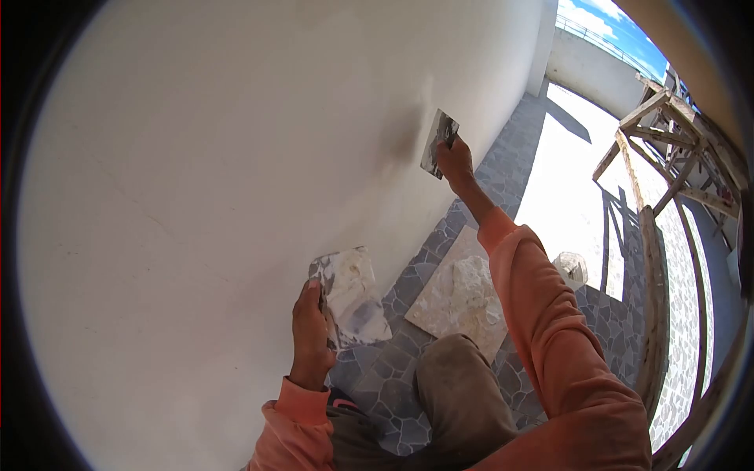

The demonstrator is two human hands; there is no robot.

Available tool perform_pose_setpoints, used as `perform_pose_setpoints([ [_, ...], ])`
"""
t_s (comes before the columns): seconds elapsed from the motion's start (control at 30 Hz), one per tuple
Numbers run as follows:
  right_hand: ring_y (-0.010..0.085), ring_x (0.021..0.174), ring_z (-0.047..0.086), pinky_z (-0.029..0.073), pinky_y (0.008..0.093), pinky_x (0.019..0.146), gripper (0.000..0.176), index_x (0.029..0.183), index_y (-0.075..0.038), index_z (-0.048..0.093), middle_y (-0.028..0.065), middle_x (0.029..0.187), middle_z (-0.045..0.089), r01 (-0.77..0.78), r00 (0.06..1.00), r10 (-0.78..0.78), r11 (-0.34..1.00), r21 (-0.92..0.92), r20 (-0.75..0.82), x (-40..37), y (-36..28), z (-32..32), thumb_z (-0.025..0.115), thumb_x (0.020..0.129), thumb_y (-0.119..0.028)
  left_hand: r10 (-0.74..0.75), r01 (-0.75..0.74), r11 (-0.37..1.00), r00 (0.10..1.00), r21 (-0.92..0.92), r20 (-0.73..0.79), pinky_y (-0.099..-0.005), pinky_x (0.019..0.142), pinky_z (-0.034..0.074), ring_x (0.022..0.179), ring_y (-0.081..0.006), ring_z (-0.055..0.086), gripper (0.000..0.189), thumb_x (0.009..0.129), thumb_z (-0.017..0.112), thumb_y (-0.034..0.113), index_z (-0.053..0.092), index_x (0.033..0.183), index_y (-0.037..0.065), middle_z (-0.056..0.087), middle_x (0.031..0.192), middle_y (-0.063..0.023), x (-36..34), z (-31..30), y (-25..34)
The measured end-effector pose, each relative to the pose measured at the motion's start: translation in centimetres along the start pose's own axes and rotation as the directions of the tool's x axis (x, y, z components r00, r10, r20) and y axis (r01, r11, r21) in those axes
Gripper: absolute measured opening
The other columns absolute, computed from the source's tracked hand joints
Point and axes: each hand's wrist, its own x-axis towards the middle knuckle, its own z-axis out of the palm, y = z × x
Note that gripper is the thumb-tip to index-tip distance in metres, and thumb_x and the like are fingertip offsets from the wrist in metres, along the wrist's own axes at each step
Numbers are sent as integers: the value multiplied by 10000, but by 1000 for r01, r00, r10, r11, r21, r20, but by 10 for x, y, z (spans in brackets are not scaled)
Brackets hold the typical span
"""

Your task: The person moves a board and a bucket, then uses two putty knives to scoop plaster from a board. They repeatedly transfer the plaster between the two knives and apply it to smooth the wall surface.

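Note:
My right hand is closed round a wide metal putty knife, held out at arm's length against the pale wall. A dark smudge of shadow lies on the wall just left of the blade. Lower down, my left hand grips a second, broader plastering blade by its edge, the thumb on top. White filler is smeared thickly over that blade's face, which is turned up toward me. Its handle is mostly hidden by my fingers.
On the stone-patterned floor a board carries a heap of white filler. Beyond my right arm stands a clear container. A wooden trestle scaffold rises at the right, and a low wall closes the far end.

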Motion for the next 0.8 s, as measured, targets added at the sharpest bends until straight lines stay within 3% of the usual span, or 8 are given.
perform_pose_setpoints([
  [0.27,185,698,599,493,369,673,262,983,25,627,114,787,655,1,998,-6,996,88,60,62,-29,3,509,853,-168,-8,9,999,1000,-41,15,-339,877,519,999,-195,635,366,1016,420,303,518,1227,20,624,1136,-85,1,-4,-1],
  [0.3,339,866,664,511,429,781,315,1063,16,623,213,910,675,20,998,-23,999,38,64,51,-46,-3,477,837,-149,-3,4,999,1000,-45,19,-337,875,519,999,-195,634,365,1017,421,301,518,1228,19,624,1135,-85,1,-4,-1],
  [0.4,383,926,653,511,435,836,340,1144,2,607,220,939,674,113,993,-112,994,-10,40,32,-60,-3,484,858,-135,18,-17,999,1000,-51,23,-336,870,521,996,-196,634,363,1019,416,295,516,1231,18,624,1133,-87,2,-6,-3],
  [0.47,419,952,639,507,437,877,355,1211,-1,577,229,957,666,469,880,-473,879,-88,-41,11,-53,3,498,885,-118,8,-6,999,999,-54,31,-336,869,521,995,-197,634,361,1022,409,291,515,1232,16,623,1134,-89,1,-6,-4],
  [0.5,421,923,642,508,441,848,301,1170,7,579,233,945,657,549,833,-551,834,-44,-50,4,-51,2,514,898,-106,2,0,998,999,-57,37,-336,870,521,994,-198,634,361,1023,405,289,514,1232,15,623,1135,-90,0,-4,-2],
  [0.6,423,896,645,509,450,807,251,1094,22,584,245,929,650,434,901,-434,901,-22,24,5,-45,-16,515,905,-128,0,1,999,1000,-36,29,-338,873,521,995,-199,635,363,1026,395,287,513,1232,13,621,1139,-93,0,-3,2],
  [0.73,445,892,627,503,478,799,253,1060,43,584,255,932,639,285,952,-293,954,-88,-85,37,-36,-17,479,909,-129,-6,6,1000,1000,-12,17,-335,881,520,998,-202,639,366,1029,387,287,510,1234,10,620,1143,-96,-5,2,5],
  [0.8,442,941,615,496,481,834,274,1094,47,578,259,1003,625,346,928,-358,930,-120,-99,46,-39,-9,465,903,-114,-9,9,1000,1000,-16,1,-339,870,521,994,-196,633,357,1034,366,281,516,1212,11,610,1121,-96,-2,0,2],
])
